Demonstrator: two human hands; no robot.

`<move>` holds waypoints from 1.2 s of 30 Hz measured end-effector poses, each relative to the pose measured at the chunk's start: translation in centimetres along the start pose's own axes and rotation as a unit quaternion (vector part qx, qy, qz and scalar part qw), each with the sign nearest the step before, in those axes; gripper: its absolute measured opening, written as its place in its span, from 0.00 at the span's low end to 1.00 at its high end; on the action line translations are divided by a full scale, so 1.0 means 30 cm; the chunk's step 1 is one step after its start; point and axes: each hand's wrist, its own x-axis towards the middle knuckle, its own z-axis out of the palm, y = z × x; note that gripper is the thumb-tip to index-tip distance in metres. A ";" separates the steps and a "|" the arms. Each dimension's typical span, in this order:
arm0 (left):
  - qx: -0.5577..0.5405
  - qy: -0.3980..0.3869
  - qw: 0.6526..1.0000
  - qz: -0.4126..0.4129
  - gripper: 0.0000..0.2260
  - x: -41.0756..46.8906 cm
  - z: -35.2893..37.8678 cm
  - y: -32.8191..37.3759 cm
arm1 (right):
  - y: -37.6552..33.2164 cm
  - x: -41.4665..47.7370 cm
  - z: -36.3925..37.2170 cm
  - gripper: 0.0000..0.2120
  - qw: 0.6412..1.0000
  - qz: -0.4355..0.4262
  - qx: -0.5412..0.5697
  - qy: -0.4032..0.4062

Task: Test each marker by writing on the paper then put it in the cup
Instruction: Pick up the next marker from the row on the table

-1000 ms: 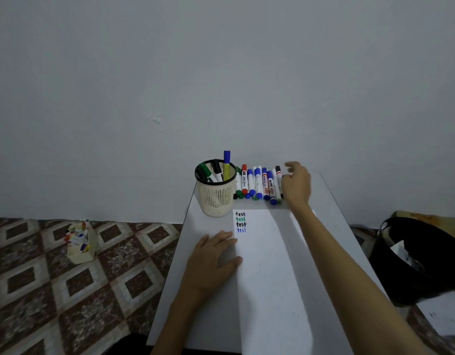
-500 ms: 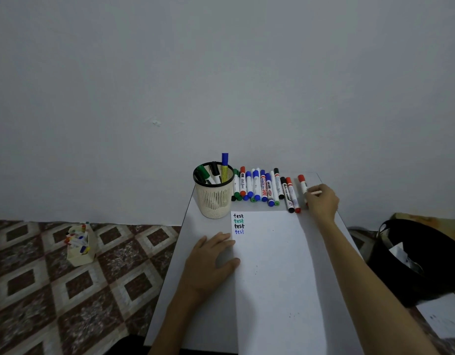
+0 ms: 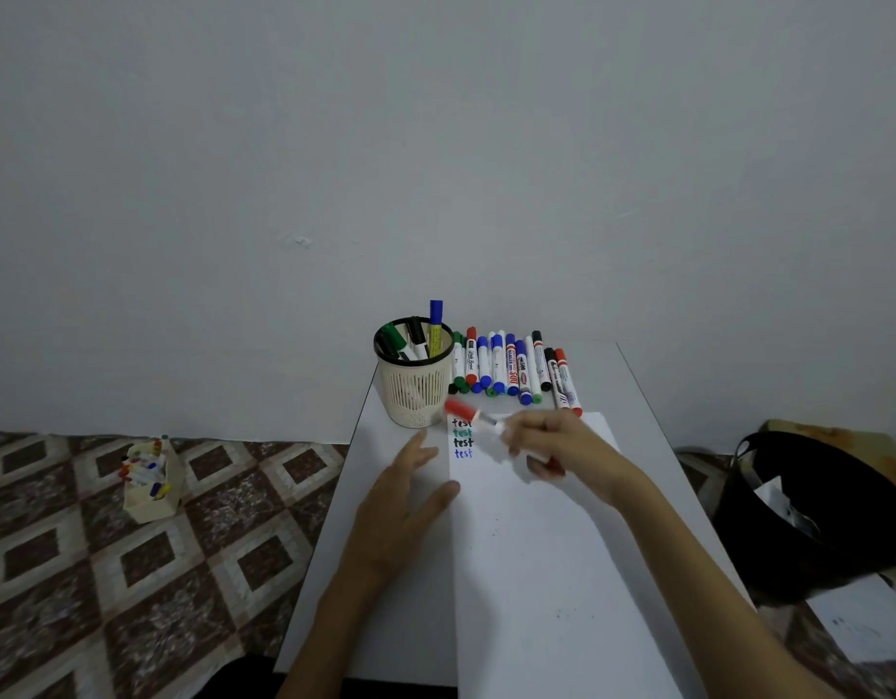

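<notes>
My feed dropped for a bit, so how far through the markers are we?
Done: four "test" lines on the paper, and about four markers in the cup. In hand: the right hand holds a red marker, still capped. Left: about a dozen markers in the row.

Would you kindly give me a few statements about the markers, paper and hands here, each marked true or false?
1. The right hand holds a red-capped marker over the paper. True.
2. The paper carries six written words. False: four lines reading "test".
3. The cup is empty. False: several markers stand in it.
4. The left hand is open, holding nothing. True.
5. A row of markers lies to the right of the cup. True.
</notes>
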 end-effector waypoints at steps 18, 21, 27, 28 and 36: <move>0.048 0.015 0.988 0.145 0.13 -0.018 0.010 0.006 | 0.023 -0.039 0.272 0.08 0.991 -0.055 0.123 0.013; 0.067 0.035 0.984 0.161 0.16 -0.028 0.004 0.016 | 0.021 -0.041 0.274 0.07 0.984 -0.062 0.165 -0.009; 0.058 0.070 0.981 0.171 0.14 -0.035 -0.002 0.024 | 0.020 -0.023 0.287 0.10 0.979 -0.072 0.191 -0.024; 0.054 0.072 0.981 0.172 0.14 -0.036 -0.002 0.024 | 0.019 -0.020 0.287 0.11 0.978 -0.075 0.193 -0.025; 0.036 0.081 0.982 0.164 0.15 -0.034 -0.005 0.026 | 0.026 -0.008 0.288 0.06 0.971 -0.098 0.211 -0.053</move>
